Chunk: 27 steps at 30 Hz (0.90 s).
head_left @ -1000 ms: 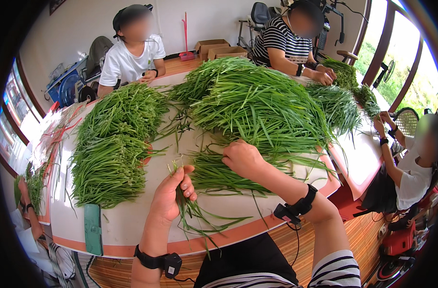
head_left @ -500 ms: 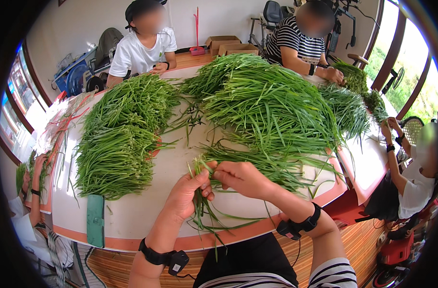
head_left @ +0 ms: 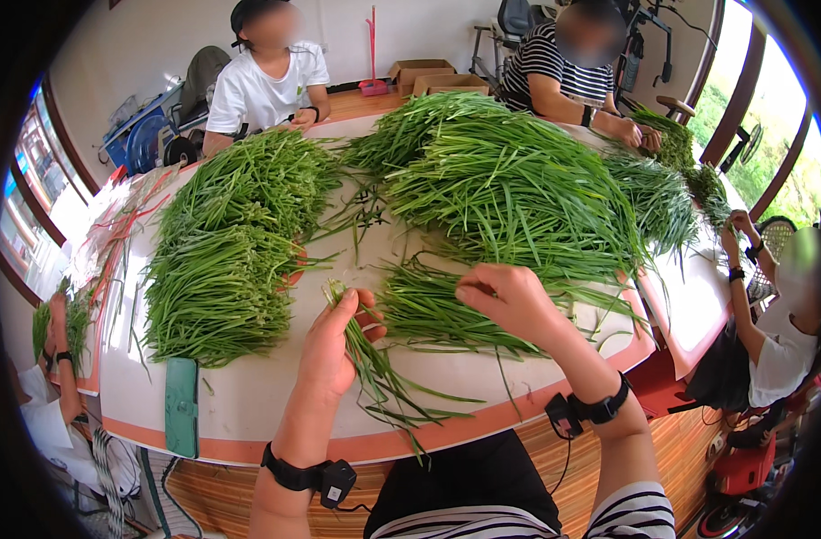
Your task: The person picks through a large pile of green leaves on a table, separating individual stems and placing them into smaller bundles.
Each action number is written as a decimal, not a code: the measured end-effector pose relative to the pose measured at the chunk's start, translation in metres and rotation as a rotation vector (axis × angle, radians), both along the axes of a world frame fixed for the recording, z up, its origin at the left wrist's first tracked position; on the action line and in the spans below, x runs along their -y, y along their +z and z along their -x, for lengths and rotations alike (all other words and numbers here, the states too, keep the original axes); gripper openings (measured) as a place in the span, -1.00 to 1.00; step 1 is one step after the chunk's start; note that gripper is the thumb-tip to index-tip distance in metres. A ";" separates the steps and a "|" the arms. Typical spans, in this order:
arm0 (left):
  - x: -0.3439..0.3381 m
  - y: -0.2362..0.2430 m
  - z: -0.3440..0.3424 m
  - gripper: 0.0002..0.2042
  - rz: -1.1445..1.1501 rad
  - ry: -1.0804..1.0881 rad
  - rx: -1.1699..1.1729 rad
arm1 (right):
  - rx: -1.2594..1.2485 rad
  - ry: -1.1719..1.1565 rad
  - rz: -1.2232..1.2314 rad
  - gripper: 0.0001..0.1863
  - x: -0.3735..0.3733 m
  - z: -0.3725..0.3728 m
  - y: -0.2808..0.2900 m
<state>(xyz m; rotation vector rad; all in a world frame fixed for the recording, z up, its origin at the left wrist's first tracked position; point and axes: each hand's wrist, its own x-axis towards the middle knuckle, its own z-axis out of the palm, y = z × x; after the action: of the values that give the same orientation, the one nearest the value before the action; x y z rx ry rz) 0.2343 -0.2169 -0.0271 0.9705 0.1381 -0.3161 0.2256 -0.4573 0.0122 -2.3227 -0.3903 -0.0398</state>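
My left hand is closed around a small bunch of garlic chives. Their pale cut ends poke up past the thumb, and the leaves droop over the table's front edge. To the right, my right hand hovers over a low heap of chives, its fingers curled into a pinch. Whatever those fingertips hold, if anything, is hidden. Behind that heap rises a large mound of chives. Stacked chives lie in rows left of my left hand.
A green flat case lies at the front left of the white table. Co-workers sit around it: one in a white shirt, one in a striped shirt, others at both sides. Cardboard boxes stand behind.
My hands have parted. The right one has moved right and up, off the bunch; the left has shifted slightly left, still gripping the chives.
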 end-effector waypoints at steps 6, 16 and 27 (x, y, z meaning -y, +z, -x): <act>0.007 0.004 0.001 -0.80 0.123 -0.159 -0.011 | 0.323 -0.024 0.303 -0.78 -0.003 -0.034 -0.036; 0.008 0.004 0.006 -0.73 0.028 -0.254 -0.026 | -0.135 0.097 -0.361 -0.81 -0.042 -0.010 -0.020; 0.000 0.006 0.008 -0.71 -0.111 -0.096 0.083 | -0.343 0.241 -0.114 -0.74 -0.034 0.011 -0.004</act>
<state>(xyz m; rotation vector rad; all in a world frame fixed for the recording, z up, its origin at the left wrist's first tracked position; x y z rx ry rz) 0.2267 -0.2172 -0.0210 1.1010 0.0334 -0.3587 0.2149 -0.4237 0.0086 -2.1041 -0.4746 0.4361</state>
